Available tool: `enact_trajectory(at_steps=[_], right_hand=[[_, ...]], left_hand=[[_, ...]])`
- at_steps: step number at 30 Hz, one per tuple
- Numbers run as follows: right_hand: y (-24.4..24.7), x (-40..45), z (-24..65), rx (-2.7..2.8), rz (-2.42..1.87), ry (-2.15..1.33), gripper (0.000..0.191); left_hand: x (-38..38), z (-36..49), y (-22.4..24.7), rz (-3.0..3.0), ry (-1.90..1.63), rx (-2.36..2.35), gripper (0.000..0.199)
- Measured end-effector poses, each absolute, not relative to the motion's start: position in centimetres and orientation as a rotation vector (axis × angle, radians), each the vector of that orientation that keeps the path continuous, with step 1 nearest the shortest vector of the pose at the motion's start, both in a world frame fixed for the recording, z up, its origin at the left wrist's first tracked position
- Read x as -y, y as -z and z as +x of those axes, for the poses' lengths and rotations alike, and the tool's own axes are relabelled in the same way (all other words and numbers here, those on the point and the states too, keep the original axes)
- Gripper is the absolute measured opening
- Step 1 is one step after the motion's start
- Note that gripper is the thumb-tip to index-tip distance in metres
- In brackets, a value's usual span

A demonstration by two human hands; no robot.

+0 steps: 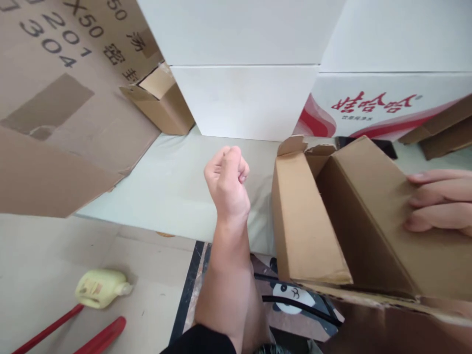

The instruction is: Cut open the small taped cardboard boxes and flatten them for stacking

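Note:
My left hand (229,179) is closed in a tight fist above the pale tabletop (165,172), and nothing shows between its fingers. To its right, an open brown cardboard box (308,216) sits tilted, its near end reaching past the table's front edge. The box's dark inside faces up between its raised flaps. At the right edge of the view, my right hand (442,199) grips the box by its right flap, fingers laid over the cardboard. Its thumb and palm are out of sight.
A large printed carton (73,108) stands at left, beside a smaller open box (165,103). White cartons (243,101) are stacked behind. A dark object (383,146) lies behind the cardboard box. On the floor are a yellow jug (101,287) and red handles (105,334).

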State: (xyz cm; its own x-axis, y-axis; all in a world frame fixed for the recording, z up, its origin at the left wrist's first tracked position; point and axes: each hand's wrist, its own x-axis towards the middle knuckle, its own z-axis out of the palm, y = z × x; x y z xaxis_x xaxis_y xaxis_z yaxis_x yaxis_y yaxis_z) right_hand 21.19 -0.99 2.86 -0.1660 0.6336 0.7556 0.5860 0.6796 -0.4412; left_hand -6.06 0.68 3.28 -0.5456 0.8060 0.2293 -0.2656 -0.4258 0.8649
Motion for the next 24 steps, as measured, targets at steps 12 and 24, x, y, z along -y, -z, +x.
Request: enact_trajectory(at_steps=[12,24], right_hand=[[-2.2,2.1,21.2,1.826,-0.803,0.043,0.029],[-0.7,2.2,20.4,1.855,-0.730,-0.249,0.031]], left_hand=[[-1.0,-1.2,-1.8,1.475,-1.479,-1.284,0.015],[-0.6,1.5,-2.4,1.983,-0.752,-1.489,0.056]])
